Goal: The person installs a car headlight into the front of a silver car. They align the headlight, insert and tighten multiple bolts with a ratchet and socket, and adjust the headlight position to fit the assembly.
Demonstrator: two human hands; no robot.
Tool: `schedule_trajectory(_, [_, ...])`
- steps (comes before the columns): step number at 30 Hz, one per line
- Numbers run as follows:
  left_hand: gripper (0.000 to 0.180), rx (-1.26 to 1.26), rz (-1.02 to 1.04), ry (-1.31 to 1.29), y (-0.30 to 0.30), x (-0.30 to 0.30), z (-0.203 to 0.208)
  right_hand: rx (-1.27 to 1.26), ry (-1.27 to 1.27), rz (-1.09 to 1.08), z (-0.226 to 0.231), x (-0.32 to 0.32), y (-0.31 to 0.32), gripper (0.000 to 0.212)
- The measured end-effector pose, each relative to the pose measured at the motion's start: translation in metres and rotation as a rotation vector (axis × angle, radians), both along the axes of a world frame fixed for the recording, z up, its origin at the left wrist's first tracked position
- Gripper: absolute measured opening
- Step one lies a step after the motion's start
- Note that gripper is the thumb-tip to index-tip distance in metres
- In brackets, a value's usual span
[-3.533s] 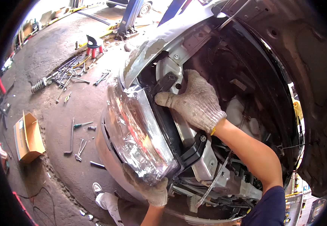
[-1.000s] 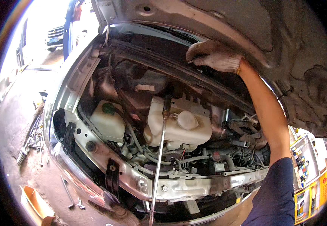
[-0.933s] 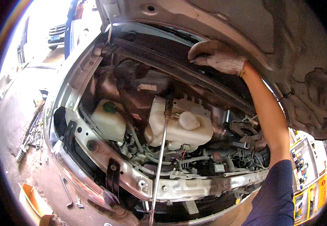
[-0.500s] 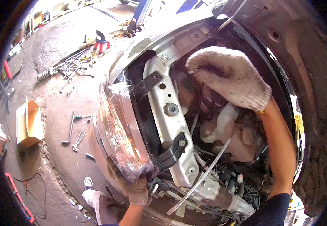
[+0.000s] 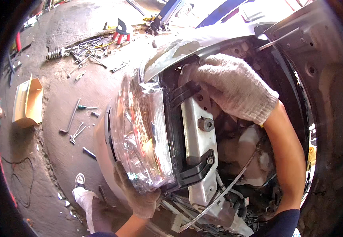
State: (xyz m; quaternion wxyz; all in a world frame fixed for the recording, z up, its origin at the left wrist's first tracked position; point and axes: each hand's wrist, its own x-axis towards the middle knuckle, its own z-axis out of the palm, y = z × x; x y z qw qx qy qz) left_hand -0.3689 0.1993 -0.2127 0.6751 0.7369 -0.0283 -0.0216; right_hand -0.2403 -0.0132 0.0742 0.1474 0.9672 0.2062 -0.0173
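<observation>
A clear car headlight [image 5: 139, 130] sits at the front corner of the car body, against a pale metal panel [image 5: 200, 150]. Two black brackets run from its housing onto that panel; a bolt head shows on the lower bracket [image 5: 197, 173]. My left hand [image 5: 137, 193], in a knitted glove, grips the headlight's lower end, with the thumb near the lens edge. Over the panel's far end, close to the upper bracket [image 5: 185, 94], is my gloved right hand [image 5: 234, 87]. Its fingers are curled together, and their tips and anything in them are hidden.
The raised hood [image 5: 329, 98] borders the right side. Hoses and a pale reservoir [image 5: 250, 154] lie in the engine bay. On the floor are an open carton [image 5: 29, 102], a wrench [image 5: 70, 116], pliers [image 5: 77, 132], scattered tools, a small stool [image 5: 122, 31] and a coil spring [image 5: 54, 54].
My right hand has come down from above the engine bay to the panel's far end, its fingers curling. My left hand stays on the headlight. The whole view has shifted.
</observation>
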Motion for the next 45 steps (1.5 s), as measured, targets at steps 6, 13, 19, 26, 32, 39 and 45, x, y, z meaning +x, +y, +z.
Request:
schedule_trajectory(6, [0.140,-0.033,-0.023,0.008,0.001,0.000,0.000,-0.112,-0.185,-0.021,-0.018,-0.008,0.013,0.014])
schedule_trajectory(13, [0.132,-0.113,-0.057,-0.015,0.001,0.000,0.002,-0.115,-0.271,-0.127,-0.032,-0.016,0.019,0.006])
schedule_trajectory(19, [0.127,-0.132,-0.008,-0.079,0.001,0.002,-0.003,-0.142,-0.339,-0.211,-0.038,-0.009,0.032,0.010])
schedule_trajectory(26, [0.122,0.048,-0.003,-0.146,-0.003,0.004,-0.011,0.109,-0.386,-0.188,-0.047,-0.014,0.009,0.008])
schedule_trajectory(32, [0.115,0.078,0.020,-0.148,0.006,0.006,-0.008,0.341,-0.500,-0.159,-0.052,-0.027,0.053,0.023])
schedule_trajectory(39, [0.118,-0.244,-0.049,0.036,-0.009,-0.007,0.018,0.509,0.353,0.220,-0.083,-0.015,0.158,0.032])
schedule_trajectory(45, [0.127,-0.198,-0.048,-0.004,0.005,-0.001,-0.003,0.421,0.105,0.220,-0.132,0.025,0.132,0.019])
